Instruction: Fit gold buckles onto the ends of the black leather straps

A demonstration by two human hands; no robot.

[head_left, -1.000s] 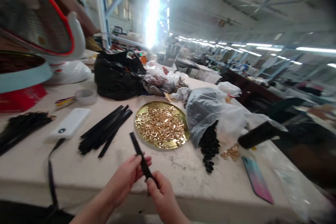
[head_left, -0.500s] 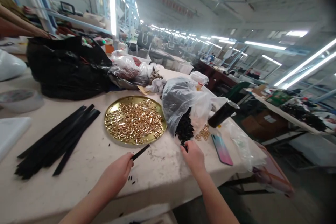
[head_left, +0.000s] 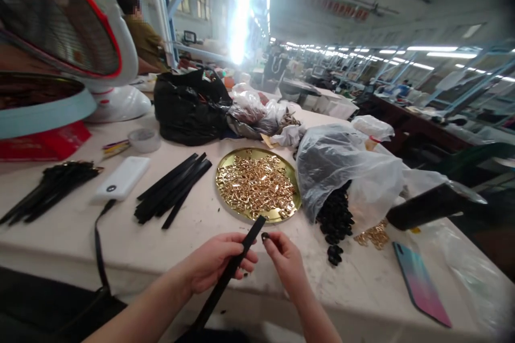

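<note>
My left hand (head_left: 219,261) grips a black strap (head_left: 231,268), which slants up toward the golden tray (head_left: 226,159). Between the thumb and forefinger of my right hand (head_left: 285,257) is a small black piece (head_left: 264,237), close to the strap's upper end; a gap shows between them. Many small gold metal pieces (head_left: 257,185) fill the tray just beyond my hands. To the right, a pile of small black pieces (head_left: 333,217) spills from a clear plastic bag (head_left: 322,155). More black straps (head_left: 173,187) lie in a bundle left of the tray.
A smartphone (head_left: 420,284) and a black cylinder (head_left: 422,206) lie at the right. Leftward are a white power bank (head_left: 123,179) with a cable, a second strap bundle (head_left: 52,185) and a fan (head_left: 116,102). A black bag (head_left: 189,107) stands behind; a person (head_left: 140,29) is farther back.
My right hand has moved left from the black pile, carrying a small black piece toward the strap. My left hand now holds the strap more upright. The view has swung left, bringing the fan in.
</note>
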